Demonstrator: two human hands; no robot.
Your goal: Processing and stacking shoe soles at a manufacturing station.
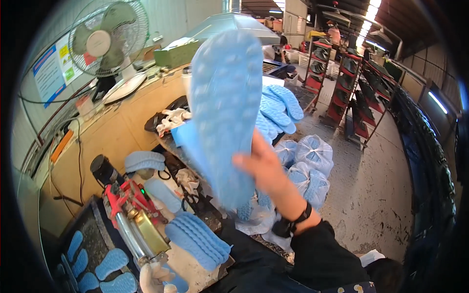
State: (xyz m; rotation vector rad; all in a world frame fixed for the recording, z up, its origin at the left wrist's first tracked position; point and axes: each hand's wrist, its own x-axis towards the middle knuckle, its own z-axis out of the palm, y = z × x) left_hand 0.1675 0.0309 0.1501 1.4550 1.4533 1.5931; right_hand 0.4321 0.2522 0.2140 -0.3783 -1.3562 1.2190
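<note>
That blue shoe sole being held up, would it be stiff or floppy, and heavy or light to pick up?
The blue shoe sole is probably light: the right hand lifts it by its lower end alone. It looks fairly firm, standing upright without drooping, though likely somewhat flexible. Its knobbly surface should make it easy to grip.

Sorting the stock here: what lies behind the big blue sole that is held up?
Behind the raised blue sole, held by the right hand, a stack of blue soles shows at its right edge and white rags at its left. Whatever sits directly behind it is covered.
</note>
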